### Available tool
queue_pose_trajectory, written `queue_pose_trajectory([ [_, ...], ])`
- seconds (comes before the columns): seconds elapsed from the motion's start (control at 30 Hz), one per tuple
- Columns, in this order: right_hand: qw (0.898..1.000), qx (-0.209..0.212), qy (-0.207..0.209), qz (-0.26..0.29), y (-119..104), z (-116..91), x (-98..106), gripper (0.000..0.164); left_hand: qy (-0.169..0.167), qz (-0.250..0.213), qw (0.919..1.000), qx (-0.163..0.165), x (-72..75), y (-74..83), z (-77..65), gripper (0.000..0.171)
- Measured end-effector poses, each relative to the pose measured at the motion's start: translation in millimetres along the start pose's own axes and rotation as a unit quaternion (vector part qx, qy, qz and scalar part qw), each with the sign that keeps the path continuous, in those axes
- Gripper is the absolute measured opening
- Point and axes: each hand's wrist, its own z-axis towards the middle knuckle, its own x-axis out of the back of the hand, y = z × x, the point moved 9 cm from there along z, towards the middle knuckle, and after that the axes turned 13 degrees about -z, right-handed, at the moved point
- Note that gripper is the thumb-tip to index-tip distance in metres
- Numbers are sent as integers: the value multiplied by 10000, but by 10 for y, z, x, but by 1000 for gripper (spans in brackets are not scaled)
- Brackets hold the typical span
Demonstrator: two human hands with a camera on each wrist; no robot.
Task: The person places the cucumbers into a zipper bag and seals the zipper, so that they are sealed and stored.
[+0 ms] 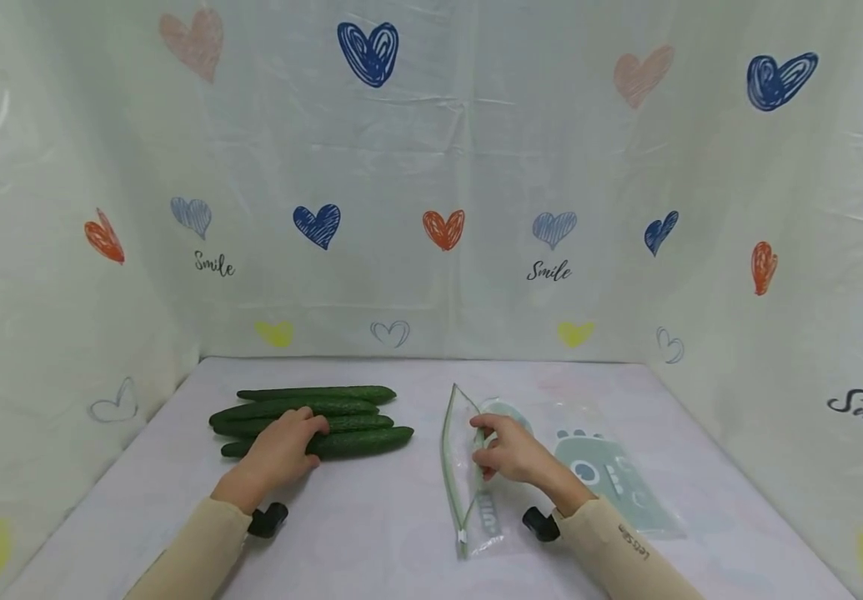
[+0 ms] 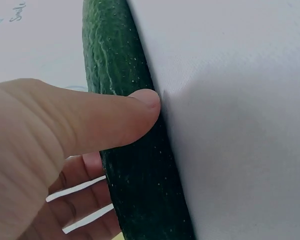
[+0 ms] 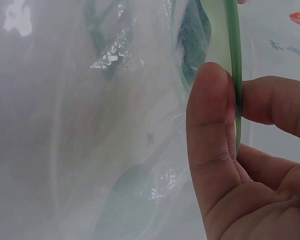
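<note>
On the left of the table in the head view, several dark green cucumbers (image 1: 292, 406) lie side by side. My left hand (image 1: 281, 450) grips the nearest cucumber (image 1: 371, 443); in the left wrist view the thumb crosses its bumpy skin and the fingers lie along its far side. To the right, a clear plastic zip bag (image 1: 447, 450) has its green-edged mouth spread apart toward the cucumbers. My right hand (image 1: 509, 450) pinches the right edge of that mouth between thumb and fingers. A white slider (image 1: 462, 536) sits at the near end of the zip.
Pale green cartoon print (image 1: 604, 475) shows on clear plastic right of the right hand. A white cloth covers the table (image 1: 371, 517). Curtains (image 1: 461, 167) printed with hearts enclose the back and both sides. Each wrist carries a small black camera (image 1: 269, 520).
</note>
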Motion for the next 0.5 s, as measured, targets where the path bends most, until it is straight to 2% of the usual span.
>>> queue_pose_trajectory([
  [0.3,10000,-11,5,9,-4,7,4,53,-296,-279,9986,341,-6,-29,-11,38],
  [0.5,10000,-27,-27,-3,4,4,-5,54,-450,-304,9979,365,-5,-27,-18,40],
])
